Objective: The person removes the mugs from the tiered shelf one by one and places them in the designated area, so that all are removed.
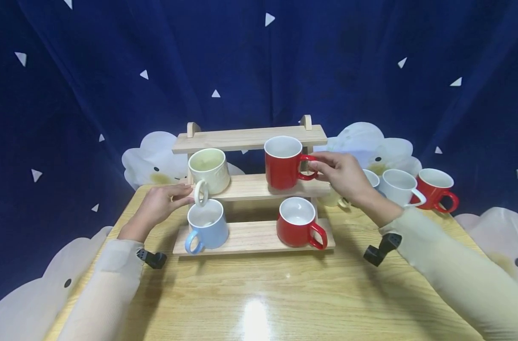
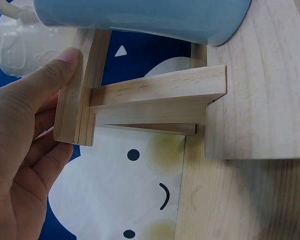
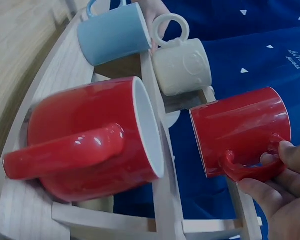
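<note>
My right hand (image 1: pixel 344 174) pinches the handle of a red mug (image 1: pixel 281 166) with a white inside. In the right wrist view this red mug (image 3: pixel 242 130) is upright, with a gap between its base and the middle shelf board. My left hand (image 1: pixel 158 208) grips the left end of the middle shelf (image 2: pixel 75 100), thumb on one face and fingers on the other. Near it on that shelf sits a cream mug (image 1: pixel 209 171), handle to the front. On the bottom board stand a light blue mug (image 1: pixel 207 225) at left and another red mug (image 1: pixel 297 222) at right.
The three-tier wooden rack (image 1: pixel 250 138) stands on a wooden table (image 1: pixel 259 284). Right of it are a white mug (image 1: pixel 397 184), a red mug (image 1: pixel 434 187) and partly hidden mugs behind my right forearm. A dark blue curtain (image 1: pixel 259 61) hangs behind.
</note>
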Tool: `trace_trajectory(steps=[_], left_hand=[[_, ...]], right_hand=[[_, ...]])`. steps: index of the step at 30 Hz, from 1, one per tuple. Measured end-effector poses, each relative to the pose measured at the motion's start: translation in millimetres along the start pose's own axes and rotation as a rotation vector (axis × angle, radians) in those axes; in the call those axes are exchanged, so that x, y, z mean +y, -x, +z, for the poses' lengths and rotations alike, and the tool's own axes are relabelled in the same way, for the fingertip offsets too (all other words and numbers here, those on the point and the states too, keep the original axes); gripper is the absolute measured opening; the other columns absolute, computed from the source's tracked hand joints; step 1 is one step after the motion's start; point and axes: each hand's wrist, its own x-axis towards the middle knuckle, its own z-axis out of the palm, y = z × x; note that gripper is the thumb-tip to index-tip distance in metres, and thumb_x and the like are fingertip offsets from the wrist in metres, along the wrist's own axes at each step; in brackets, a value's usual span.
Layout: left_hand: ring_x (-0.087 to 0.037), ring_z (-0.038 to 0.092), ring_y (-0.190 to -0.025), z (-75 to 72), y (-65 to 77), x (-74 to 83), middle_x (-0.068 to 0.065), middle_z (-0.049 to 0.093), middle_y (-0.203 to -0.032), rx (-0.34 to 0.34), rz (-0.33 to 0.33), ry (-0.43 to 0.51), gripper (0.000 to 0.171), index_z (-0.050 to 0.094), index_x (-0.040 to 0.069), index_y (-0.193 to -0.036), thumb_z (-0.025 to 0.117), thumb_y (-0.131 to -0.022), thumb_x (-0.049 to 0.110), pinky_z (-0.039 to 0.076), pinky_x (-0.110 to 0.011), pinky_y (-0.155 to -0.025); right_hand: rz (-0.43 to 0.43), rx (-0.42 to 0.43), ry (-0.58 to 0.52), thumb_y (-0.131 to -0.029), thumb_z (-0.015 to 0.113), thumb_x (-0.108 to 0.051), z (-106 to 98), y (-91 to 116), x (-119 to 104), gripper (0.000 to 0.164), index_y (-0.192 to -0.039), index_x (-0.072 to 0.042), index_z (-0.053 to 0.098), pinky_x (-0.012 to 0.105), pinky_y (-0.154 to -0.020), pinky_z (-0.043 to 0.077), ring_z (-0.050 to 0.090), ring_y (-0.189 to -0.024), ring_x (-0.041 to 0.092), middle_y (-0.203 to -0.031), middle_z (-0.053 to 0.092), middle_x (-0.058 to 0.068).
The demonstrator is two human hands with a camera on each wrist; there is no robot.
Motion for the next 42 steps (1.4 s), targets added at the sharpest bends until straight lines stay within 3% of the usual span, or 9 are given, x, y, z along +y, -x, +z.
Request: trace_trajectory(steps=[6, 13, 18, 25, 35, 42], left_hand=[[-0.035, 0.060, -0.117, 0.2, -0.4, 0.6, -0.013, 0.067, -0.119, -0.008, -0.011, 0.004, 0.037, 0.074, 0.009, -0.113, 0.078, -0.084, 0.032, 0.044, -0.054, -0.099], [-0.035, 0.060, -0.116, 0.4, -0.7, -0.4, -0.013, 0.068, -0.118, -0.002, -0.005, -0.007, 0.039, 0.073, 0.009, -0.114, 0.077, -0.084, 0.033, 0.046, -0.054, -0.098], [-0.036, 0.060, -0.116, 0.4, 0.4, 0.4, -0.013, 0.068, -0.118, -0.001, -0.002, -0.007, 0.038, 0.073, 0.009, -0.114, 0.077, -0.084, 0.033, 0.046, -0.054, -0.097], [-0.035, 0.061, -0.115, -1.4, 0.3, 2.0, -0.013, 0.068, -0.118, -0.002, 0.000, -0.009, 0.036, 0.074, 0.009, -0.114, 0.078, -0.084, 0.030, 0.046, -0.054, -0.097], [-0.036, 0.061, -0.115, -2.2, -0.8, 0.7, -0.013, 0.068, -0.118, -0.006, 0.005, -0.012, 0.036, 0.074, 0.010, -0.113, 0.078, -0.084, 0.030, 0.045, -0.054, -0.098], [-0.036, 0.061, -0.115, -2.4, -1.3, 1.0, -0.014, 0.068, -0.118, -0.004, 0.004, -0.012, 0.036, 0.074, 0.009, -0.113, 0.079, -0.084, 0.029, 0.046, -0.054, -0.098]], right_hand=[[0.005, 0.040, -0.022, -0.097, 0.064, -0.016, -14.3, 7.5, -0.8, 0.036, -0.129, 0.001, 0.061, 0.030, -0.083, 0.055, 0.069, -0.093, 0.013, -0.115, 0.067, 0.019], [0.037, 0.078, -0.010, -0.097, 0.063, -0.023, -30.8, 19.6, -1.7, 0.037, -0.129, -0.004, 0.062, 0.028, -0.083, 0.056, 0.067, -0.096, 0.018, -0.114, 0.068, 0.015], [0.024, 0.107, 0.039, -0.098, 0.062, -0.025, -41.7, 28.3, 1.2, 0.039, -0.129, -0.002, 0.062, 0.024, -0.079, 0.056, 0.068, -0.092, 0.009, -0.110, 0.070, 0.012], [0.038, 0.149, 0.027, -0.097, 0.063, -0.023, -55.1, 41.5, 9.2, 0.037, -0.128, -0.002, 0.062, 0.025, -0.078, 0.056, 0.067, -0.094, 0.005, -0.103, 0.071, -0.004], [0.042, 0.179, 0.063, -0.097, 0.064, -0.023, -70.2, 55.9, 20.6, 0.038, -0.127, 0.001, 0.062, 0.022, -0.075, 0.056, 0.066, -0.091, 0.002, -0.103, 0.070, -0.006], [0.059, 0.192, 0.120, -0.096, 0.064, -0.027, -80.8, 67.0, 29.7, 0.040, -0.128, -0.003, 0.063, 0.017, -0.076, 0.054, 0.065, -0.092, -0.001, -0.103, 0.068, -0.014]])
